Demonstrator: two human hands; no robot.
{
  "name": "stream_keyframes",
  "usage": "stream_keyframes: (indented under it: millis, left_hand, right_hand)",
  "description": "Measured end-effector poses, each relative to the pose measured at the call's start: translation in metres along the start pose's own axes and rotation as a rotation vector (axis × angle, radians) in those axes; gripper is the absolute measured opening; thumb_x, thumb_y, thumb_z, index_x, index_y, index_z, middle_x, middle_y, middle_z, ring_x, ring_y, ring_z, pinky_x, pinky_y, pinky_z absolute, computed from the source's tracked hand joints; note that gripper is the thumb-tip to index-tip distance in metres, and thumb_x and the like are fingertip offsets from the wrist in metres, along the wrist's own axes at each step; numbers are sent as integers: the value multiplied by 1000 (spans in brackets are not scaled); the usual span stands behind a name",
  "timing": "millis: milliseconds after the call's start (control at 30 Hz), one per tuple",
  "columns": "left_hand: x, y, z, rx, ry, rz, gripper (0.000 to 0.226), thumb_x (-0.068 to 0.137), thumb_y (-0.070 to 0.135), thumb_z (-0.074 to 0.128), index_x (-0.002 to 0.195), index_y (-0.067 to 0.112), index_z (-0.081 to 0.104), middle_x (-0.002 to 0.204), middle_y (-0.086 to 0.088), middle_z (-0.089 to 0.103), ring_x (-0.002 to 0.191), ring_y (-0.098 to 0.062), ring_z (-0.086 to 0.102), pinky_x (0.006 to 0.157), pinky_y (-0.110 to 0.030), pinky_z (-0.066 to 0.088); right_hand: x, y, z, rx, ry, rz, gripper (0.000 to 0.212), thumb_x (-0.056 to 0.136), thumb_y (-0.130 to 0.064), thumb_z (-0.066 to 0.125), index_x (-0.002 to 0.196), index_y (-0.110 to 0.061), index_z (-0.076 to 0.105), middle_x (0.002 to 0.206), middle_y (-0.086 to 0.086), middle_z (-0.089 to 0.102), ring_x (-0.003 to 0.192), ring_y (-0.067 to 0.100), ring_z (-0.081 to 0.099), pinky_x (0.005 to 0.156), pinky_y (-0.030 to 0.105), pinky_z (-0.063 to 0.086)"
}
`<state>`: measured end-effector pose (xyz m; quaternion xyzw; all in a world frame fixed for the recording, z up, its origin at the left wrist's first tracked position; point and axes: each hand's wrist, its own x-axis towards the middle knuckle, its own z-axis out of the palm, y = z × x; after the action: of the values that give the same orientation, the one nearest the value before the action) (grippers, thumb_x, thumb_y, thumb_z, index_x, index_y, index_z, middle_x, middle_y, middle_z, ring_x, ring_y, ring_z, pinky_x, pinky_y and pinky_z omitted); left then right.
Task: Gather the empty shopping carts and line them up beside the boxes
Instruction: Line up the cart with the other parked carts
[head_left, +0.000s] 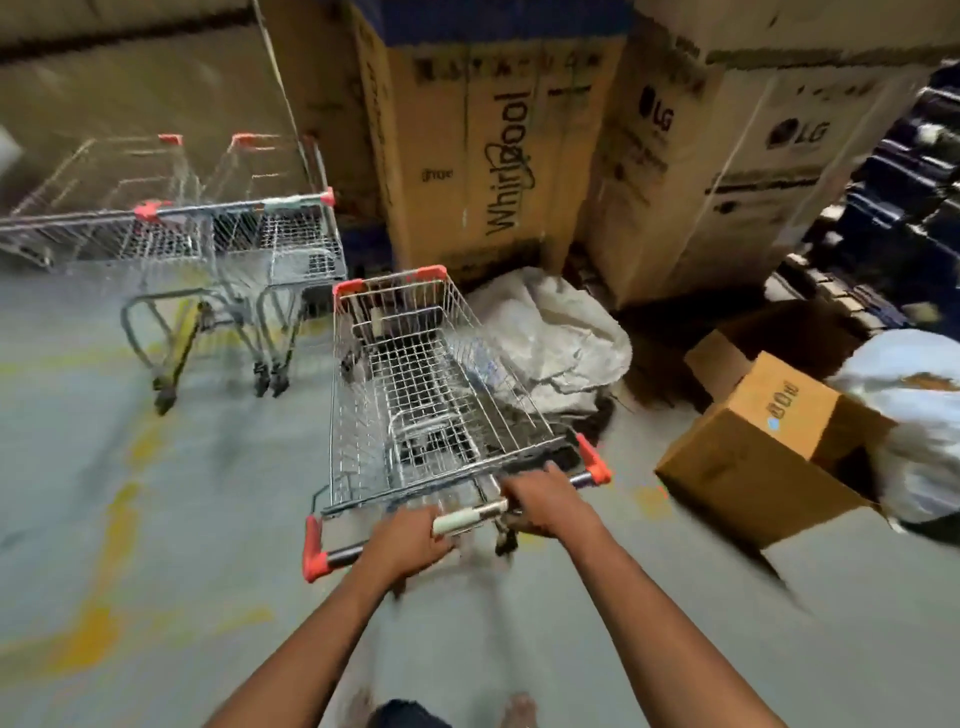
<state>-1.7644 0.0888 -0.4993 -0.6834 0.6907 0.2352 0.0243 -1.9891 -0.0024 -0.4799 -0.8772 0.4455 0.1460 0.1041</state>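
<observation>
Head view is showing an empty shopping cart (431, 395) standing mid-floor, nose pointing at the Whirlpool box (467, 156) | left hand (410, 540) and right hand (545, 501) are both gripping its handle bar (470, 517) | two more carts (218, 234) are sitting side by side at left, beside the boxes | white sack (561, 343) is lying just right of the cart.

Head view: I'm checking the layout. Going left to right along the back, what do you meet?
Parked carts → Whirlpool box → LG box → dark stacked goods.
</observation>
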Motion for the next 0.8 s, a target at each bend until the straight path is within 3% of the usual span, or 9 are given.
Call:
stream_keyframes:
  millis: [100,200,433,800]
  left_hand:
    - [-4,8,6,70,64,-119,38,91,58,58,113,29,66,105,3,73,102,-24,68,79,-34,49]
    - [-7,18,12,89,68,-215,34,88,54,59,109,28,67,100,2,72,98,-24,68,81,-36,51]
    - [-37,36,36,185,97,-266,33,84,51,62,105,27,71,92,5,69,89,-21,67,74,-33,47]
    - [-128,93,89,185,64,-330,29,83,45,61,99,24,69,95,-1,72,91,-25,68,77,-34,50]
  right_hand:
    - [1,10,9,-16,44,-5,34,87,-53,65,108,-25,67,99,3,74,98,29,70,80,37,51]
    - [-1,9,12,-104,72,8,40,88,-56,63,102,-19,69,97,4,73,94,29,71,71,35,48]
    - [-36,3,26,-122,43,-14,37,88,-58,59,89,-21,60,91,2,71,87,28,71,77,37,54]
    - [-134,2,70,-162,62,-148,32,87,-53,57,81,-22,57,79,0,62,78,27,67,63,33,43]
